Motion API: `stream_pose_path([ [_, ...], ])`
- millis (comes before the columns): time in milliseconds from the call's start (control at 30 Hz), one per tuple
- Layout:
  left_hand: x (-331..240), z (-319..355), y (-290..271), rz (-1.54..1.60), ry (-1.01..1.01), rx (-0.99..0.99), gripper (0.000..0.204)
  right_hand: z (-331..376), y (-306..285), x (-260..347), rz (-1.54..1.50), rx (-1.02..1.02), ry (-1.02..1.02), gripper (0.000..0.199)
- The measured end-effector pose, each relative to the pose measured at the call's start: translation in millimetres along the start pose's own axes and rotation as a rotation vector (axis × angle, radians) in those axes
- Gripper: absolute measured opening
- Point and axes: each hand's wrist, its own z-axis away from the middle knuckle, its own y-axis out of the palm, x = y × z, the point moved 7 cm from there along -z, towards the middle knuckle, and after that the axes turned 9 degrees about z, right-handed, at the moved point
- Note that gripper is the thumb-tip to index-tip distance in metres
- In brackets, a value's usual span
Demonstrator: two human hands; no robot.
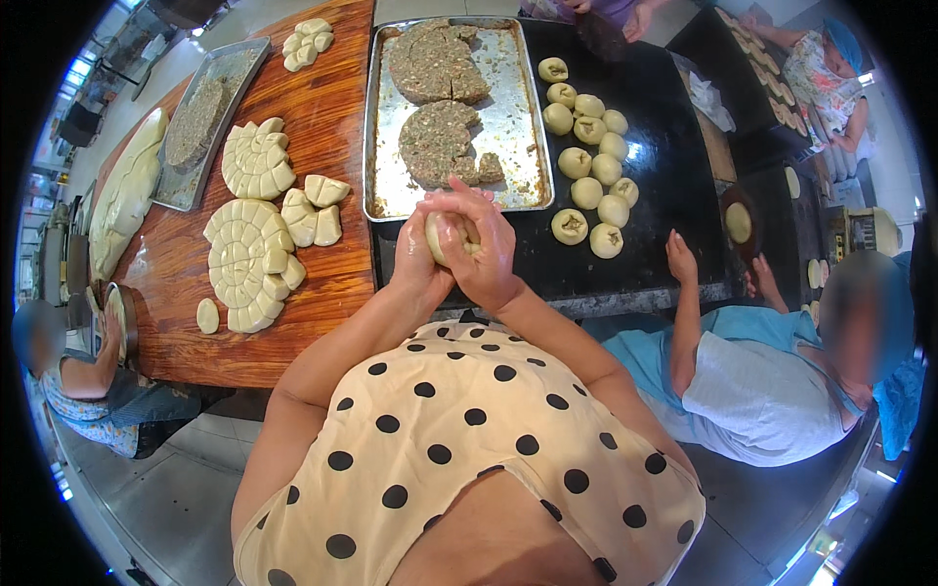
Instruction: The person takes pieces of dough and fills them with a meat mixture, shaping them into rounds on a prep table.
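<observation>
Between my two hands, just past the near edge of the metal tray (376,146), sits a pale ball of dough (451,237). My left hand (417,256) is cupped round its left side. Over its top and right side curl the fingers of my right hand (485,244). The dough's underside is hidden by my palms. On the tray lie two mounds of chopped filling (437,63), the nearer one cut into, with a small loose lump (490,168) beside it. To the right, several filled dough balls (586,193) rest on the black surface (674,195), some with gathered, open-looking tops.
Left, a wooden table (332,98) holds cut dough pieces (249,259), a long dough slab (127,195) and a second filling tray (210,122). A co-worker's hand (681,259) is close on the right, near a flat dough round (738,223). More people stand around the tables.
</observation>
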Motion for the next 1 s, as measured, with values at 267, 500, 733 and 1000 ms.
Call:
stream_pose_path([
  [267, 17.1, -4.6, 29.8, -0.13, -0.346, 0.123, 0.056, 4.9, -10.8, -9.6, 0.068, 0.145, -0.16, 0.039],
  [500, -6.4, 1.9, 20.1, -0.143, 0.132, -0.041, 0.043, 9.5, 8.5, -19.5, -0.039, -0.181, 0.08, 0.015],
  [733, -21.1, -4.5, 8.7, -0.255, -0.087, -0.053, 0.043, -1.2, 14.1, -4.8, -0.035, 0.18, 0.05, 0.049],
  [1000, -3.1, 8.1, 34.1, -0.276, -0.271, 0.052, 0.068, -5.6, 4.5, 9.5, 0.152, 0.337, -0.223, 0.036],
])
